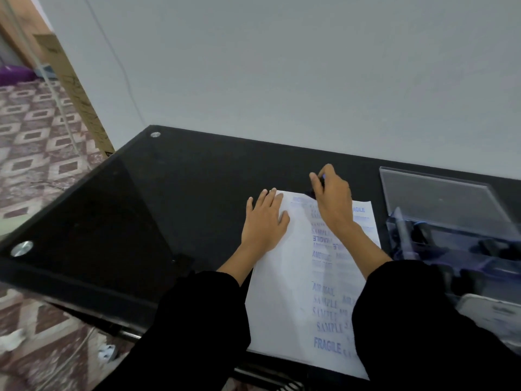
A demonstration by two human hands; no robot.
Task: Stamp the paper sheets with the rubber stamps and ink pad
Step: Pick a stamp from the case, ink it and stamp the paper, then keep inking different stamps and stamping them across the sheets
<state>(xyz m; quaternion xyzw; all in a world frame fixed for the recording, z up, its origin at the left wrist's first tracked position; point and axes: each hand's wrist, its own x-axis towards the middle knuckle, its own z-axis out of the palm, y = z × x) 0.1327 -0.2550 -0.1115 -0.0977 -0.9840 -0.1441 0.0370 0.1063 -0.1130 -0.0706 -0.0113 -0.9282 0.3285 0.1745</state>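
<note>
— Nearest the lens: two black sleeves (197, 320), the right one lying over the near right part of the paper sheet (282, 292) on the dark glass surface (127, 207).
— And the hands?
— Left hand (263, 221) flat, fingers straight, pressing down the sheet's far left corner. Right hand (332, 198) just to its right, fingers curled round a dark rubber stamp (311, 194).
— Where exactly?
— At the sheet's far edge, seemingly face down on the paper; actual contact hidden by the fingers. Long axis of the sheet running straight away from the body.
— Next reach?
— Probably rightward: clear plastic box (439, 201), lid up, dark items inside, just right of the sheet and much nearer the right hand than the left.
— Any readable writing?
— Blue prints down the sheet's right half: FRAGILE, SAMPLE, AIR MAIL. Others too blurred to read.
</note>
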